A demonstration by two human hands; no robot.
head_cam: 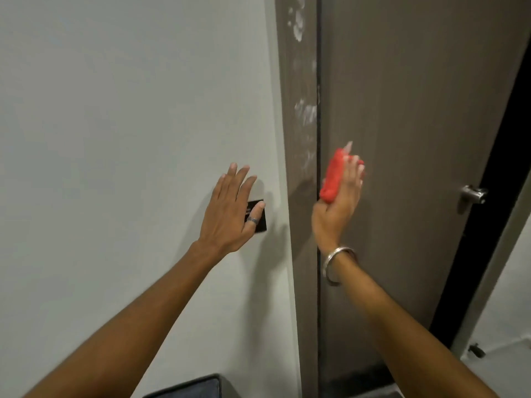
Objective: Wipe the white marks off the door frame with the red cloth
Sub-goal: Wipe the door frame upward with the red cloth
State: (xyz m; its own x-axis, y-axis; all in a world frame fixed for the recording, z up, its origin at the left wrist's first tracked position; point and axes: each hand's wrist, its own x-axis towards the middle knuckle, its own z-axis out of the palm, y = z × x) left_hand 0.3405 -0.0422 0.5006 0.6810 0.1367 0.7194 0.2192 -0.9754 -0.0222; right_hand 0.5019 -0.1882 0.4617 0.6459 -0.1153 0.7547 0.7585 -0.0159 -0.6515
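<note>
A brown door frame runs up the middle of the view between the pale wall and the brown door. White marks smear its top, and more white smudges sit lower down. My right hand holds a bunched red cloth against the door's left edge, just right of the frame and below the lower smudges. My left hand lies flat with fingers spread on the wall, partly covering a black switch plate.
The brown door carries a metal handle at the right. A dark gap runs along its right edge. A dark object sits at the bottom of the view by the wall.
</note>
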